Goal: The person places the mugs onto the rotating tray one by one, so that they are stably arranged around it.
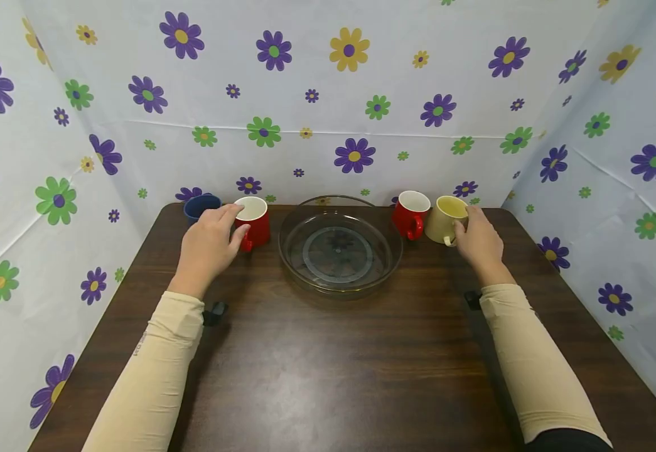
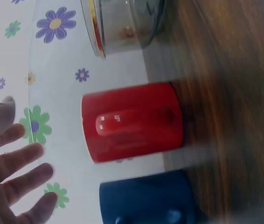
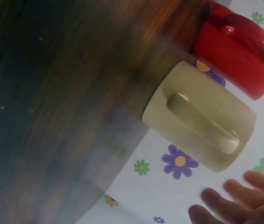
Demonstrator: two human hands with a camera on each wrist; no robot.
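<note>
My left hand (image 1: 204, 243) reaches over the left side of the table, fingers loosely extended. In the head view it overlaps the blue mug (image 1: 194, 208) and the edge of a red mug (image 1: 257, 230) with a white inside. The left wrist view has the fingers (image 2: 27, 161) spread apart from the red mug (image 2: 132, 123), with the blue mug (image 2: 146, 196) beside it. At the right, my right hand (image 1: 480, 242) is close beside the pale yellow mug (image 1: 439, 225), thumb near its handle. Its fingers (image 3: 232, 205) are spread just off that mug's rim in the right wrist view.
A large clear glass dish (image 1: 285, 251) stands between the two pairs of mugs. Another red mug (image 1: 402, 218) stands left of the yellow one. The dark wooden table (image 1: 328, 370) ends at a flower-patterned sheet (image 1: 316, 113) behind, with more sheet at both sides.
</note>
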